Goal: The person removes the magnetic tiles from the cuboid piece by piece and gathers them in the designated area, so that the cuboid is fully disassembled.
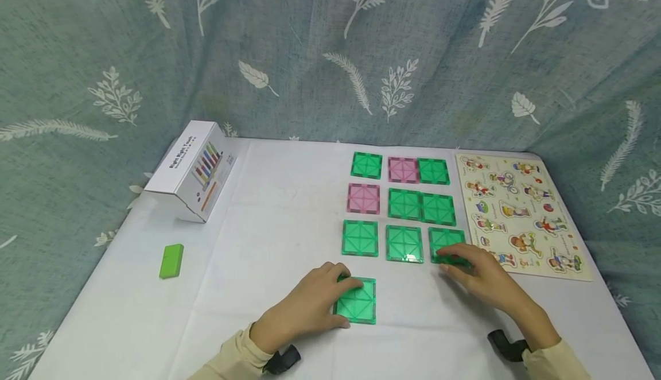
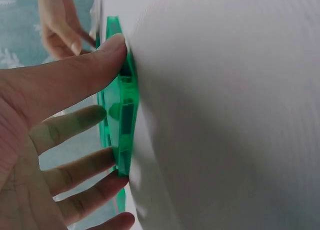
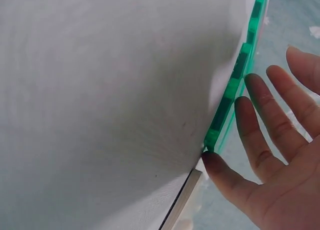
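Note:
My left hand (image 1: 310,299) holds a square green magnetic tile (image 1: 362,305) at the front by its left side, thumb at the near corner and fingertips at the far one. The thumb lies against the tile's edge (image 2: 128,109) in the left wrist view. My right hand (image 1: 482,274) rests fingertips on another green tile (image 1: 445,237), rightmost in the nearest row. In the right wrist view its fingers are spread and relaxed along that tile's edge (image 3: 227,102). Beside it lie two green tiles, a middle one (image 1: 404,243) and a left one (image 1: 360,237).
Behind are two more rows of green tiles (image 1: 366,165) with pink tiles (image 1: 403,170) among them. A picture puzzle board (image 1: 521,213) lies at the right. On the left stand a white box (image 1: 191,167) and a green block (image 1: 171,261). A patterned curtain (image 1: 310,53) hangs behind the table.

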The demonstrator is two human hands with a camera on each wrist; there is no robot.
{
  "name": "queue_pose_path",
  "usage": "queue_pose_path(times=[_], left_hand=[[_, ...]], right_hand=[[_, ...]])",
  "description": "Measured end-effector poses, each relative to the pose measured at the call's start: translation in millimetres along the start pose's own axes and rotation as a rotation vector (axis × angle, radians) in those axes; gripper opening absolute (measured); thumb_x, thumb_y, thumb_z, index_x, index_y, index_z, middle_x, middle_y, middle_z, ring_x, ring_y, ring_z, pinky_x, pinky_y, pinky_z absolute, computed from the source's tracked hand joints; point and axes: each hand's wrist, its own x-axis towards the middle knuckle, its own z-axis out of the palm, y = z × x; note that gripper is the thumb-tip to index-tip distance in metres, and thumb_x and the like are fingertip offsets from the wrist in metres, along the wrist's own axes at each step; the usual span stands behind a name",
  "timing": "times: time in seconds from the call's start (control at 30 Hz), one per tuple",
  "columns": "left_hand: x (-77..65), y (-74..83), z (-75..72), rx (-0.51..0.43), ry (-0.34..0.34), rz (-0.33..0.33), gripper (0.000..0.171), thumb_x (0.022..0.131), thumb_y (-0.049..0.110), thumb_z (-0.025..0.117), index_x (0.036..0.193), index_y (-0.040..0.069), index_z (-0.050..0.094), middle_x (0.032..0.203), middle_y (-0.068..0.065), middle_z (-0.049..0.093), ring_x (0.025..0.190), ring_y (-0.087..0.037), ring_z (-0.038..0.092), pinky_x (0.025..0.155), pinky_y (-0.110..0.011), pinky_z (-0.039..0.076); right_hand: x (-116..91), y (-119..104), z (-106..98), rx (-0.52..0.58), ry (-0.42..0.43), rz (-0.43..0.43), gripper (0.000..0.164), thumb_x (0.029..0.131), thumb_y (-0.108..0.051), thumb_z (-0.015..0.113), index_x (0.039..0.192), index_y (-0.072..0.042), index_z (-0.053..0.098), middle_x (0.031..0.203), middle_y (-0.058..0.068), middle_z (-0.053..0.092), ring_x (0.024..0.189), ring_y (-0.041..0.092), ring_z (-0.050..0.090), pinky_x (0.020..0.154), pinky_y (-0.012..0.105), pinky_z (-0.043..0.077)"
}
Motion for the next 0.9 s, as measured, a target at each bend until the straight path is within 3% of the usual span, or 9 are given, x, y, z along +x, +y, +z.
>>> queue_pose_path(times=[0.33, 0.8, 0.9], left_hand=[[11.0, 6.0, 4.8, 0.028, 0.01, 0.011, 0.068, 0.077, 0.05, 0.084, 0.136, 0.025, 0.061, 0.126, 0.001, 0.059, 0.113, -0.015, 0.056, 0.093, -0.032, 0.054], [20.4, 11.3, 8.4, 0.017, -0.005, -0.005, 0.068, 0.079, 0.05, 0.083, 0.137, 0.024, 0.06, 0.129, 0.001, 0.06, 0.118, -0.015, 0.058, 0.095, -0.032, 0.055], [20.1, 9.0, 5.2, -0.021, -0.013, -0.004, 0.068, 0.081, 0.049, 0.081, 0.14, 0.025, 0.057, 0.131, 0.001, 0.06, 0.12, -0.016, 0.058, 0.095, -0.034, 0.056]], right_hand=[[1.2, 0.1, -6.0, 0.013, -0.016, 0.02, 0.028, 0.095, -0.022, 0.07, 0.12, -0.01, 0.071, 0.12, 0.007, 0.073, 0.117, 0.034, 0.066, 0.096, 0.057, 0.055], [1.0, -1.3, -25.4, -0.047, 0.083, 0.062, 0.033, 0.1, -0.025, 0.064, 0.125, -0.005, 0.068, 0.127, 0.016, 0.069, 0.125, 0.044, 0.059, 0.098, 0.065, 0.05], [2.2, 1.0, -29.5, -0.079, 0.108, 0.063, 0.034, 0.099, -0.022, 0.064, 0.127, -0.003, 0.066, 0.129, 0.02, 0.067, 0.124, 0.046, 0.058, 0.094, 0.066, 0.051]])
